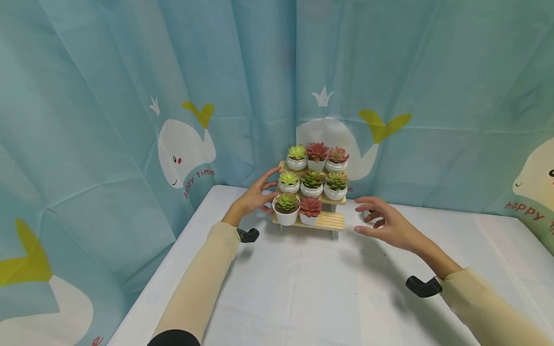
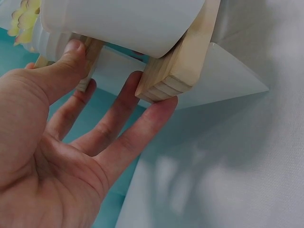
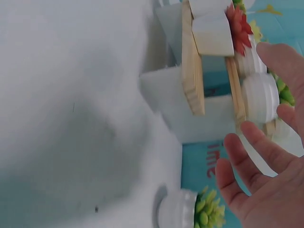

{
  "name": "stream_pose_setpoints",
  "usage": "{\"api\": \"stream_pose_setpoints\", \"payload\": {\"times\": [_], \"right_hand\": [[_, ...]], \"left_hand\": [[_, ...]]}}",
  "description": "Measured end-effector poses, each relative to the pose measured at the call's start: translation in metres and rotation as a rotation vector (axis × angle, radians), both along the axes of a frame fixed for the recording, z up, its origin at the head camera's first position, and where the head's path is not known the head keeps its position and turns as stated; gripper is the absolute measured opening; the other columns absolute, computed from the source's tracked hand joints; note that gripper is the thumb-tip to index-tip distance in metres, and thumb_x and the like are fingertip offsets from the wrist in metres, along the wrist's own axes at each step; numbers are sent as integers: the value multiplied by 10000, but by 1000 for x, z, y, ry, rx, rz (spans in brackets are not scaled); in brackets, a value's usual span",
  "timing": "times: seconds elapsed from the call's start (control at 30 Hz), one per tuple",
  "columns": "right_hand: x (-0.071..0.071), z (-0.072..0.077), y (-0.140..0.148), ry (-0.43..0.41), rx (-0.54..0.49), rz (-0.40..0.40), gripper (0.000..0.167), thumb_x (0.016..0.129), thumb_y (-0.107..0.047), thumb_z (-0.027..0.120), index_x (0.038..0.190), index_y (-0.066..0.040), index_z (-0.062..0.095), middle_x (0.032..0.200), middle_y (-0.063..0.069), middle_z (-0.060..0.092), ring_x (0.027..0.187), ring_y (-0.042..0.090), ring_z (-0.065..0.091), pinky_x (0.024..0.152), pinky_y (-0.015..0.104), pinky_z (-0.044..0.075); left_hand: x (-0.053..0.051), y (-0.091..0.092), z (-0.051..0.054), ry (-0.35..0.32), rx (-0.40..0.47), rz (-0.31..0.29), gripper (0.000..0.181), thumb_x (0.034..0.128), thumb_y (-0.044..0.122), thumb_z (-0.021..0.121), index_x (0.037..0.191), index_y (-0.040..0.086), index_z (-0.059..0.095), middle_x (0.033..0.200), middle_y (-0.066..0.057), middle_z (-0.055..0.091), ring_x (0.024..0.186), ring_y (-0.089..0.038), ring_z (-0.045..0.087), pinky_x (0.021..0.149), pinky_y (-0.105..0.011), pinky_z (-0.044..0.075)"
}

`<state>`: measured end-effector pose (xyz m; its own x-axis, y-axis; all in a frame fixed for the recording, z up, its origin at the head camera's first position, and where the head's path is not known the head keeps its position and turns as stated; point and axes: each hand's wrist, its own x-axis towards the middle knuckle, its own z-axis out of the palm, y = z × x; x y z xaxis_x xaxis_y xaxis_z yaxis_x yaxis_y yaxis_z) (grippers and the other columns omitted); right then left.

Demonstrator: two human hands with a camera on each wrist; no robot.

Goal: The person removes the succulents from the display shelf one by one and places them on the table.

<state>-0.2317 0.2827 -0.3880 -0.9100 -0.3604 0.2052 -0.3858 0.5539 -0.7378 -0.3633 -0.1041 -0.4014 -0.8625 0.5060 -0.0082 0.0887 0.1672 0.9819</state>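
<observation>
A three-tier wooden stand (image 1: pixel 331 221) with pale translucent supports holds several small succulents in white pots. My left hand (image 1: pixel 255 196) is at its left side, fingers spread and fairly straight. In the left wrist view, fingertips (image 2: pixel 164 107) touch the end of a wooden board (image 2: pixel 173 78), with a white pot (image 2: pixel 118 23) above. The lowest shelf carries a green succulent (image 1: pixel 286 204) and a red succulent (image 1: pixel 310 209), with bare slats to their right. Right of the stand, my right hand (image 1: pixel 389 226) hovers apart from it, fingers loosely bent and holding nothing.
Beyond my right fingers, another green succulent in a white pot (image 3: pixel 178 209) stands on the table, mostly hidden by my hand in the head view. A blue curtain (image 1: pixel 259 96) with whale prints hangs behind the white table (image 1: pixel 294 288).
</observation>
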Motion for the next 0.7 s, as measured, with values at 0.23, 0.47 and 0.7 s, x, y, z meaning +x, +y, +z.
{"api": "stream_pose_setpoints", "payload": {"times": [0.23,0.47,0.7], "right_hand": [[-6,-5,-18,-7,-28,24,693,902,-209,829,1490,-127,472,1324,163,625,1058,378,639,793,333,555],[-12,-12,-34,24,-45,46,674,899,-213,833,1483,-153,500,1310,179,634,1038,340,644,800,401,538],[-14,-16,-47,72,-36,48,683,897,-215,835,1487,-140,500,1284,166,645,1025,314,659,798,490,520]], "left_hand": [[0,0,0,-6,7,-1,783,1038,66,615,1612,460,257,1635,-136,318,1225,-456,598,697,-527,609],[0,0,0,-13,16,0,787,1036,54,612,1615,451,256,1640,-139,306,1252,-467,576,703,-542,606],[1,1,0,-21,26,5,789,1033,44,613,1609,460,269,1638,-135,310,1285,-467,552,703,-554,604]]}}
